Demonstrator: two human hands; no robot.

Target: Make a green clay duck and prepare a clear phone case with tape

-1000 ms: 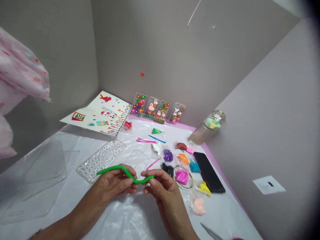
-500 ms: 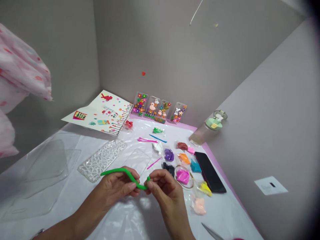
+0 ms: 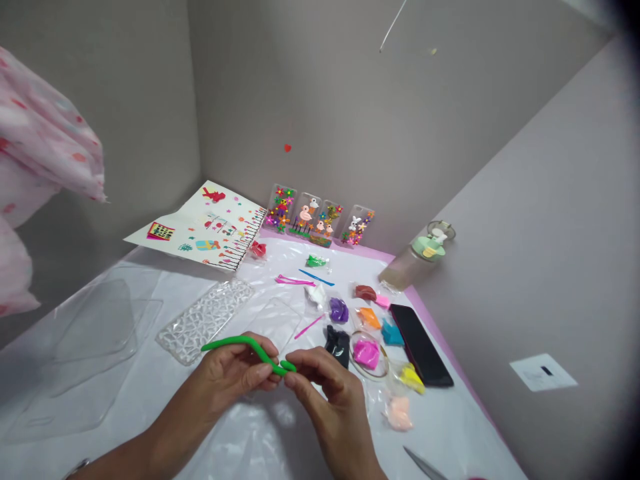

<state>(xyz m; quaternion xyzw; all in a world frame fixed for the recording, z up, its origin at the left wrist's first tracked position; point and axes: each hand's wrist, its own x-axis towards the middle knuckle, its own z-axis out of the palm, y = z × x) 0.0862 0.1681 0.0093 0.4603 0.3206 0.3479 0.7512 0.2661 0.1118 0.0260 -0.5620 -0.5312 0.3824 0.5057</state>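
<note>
A long roll of green modelling clay bends across my left hand, which pinches it between thumb and fingers. The roll's left end sticks out free past the wrist side. Its right end is folded back on itself in a small hook, and the thumb and fingertips of my right hand press on that hook. Both hands are raised over the white plastic sheet. Behind them lies a clear phone case, partly hidden by my hands.
Packets of clay, such as purple and black, lie on the right beside a phone. Modelling tools lie behind. A textured clear case is at left, scissors front right, a bottle back right.
My right hand has shifted slightly left and bent the clay roll's right end back into a tighter hook. My left hand has stayed almost still.
</note>
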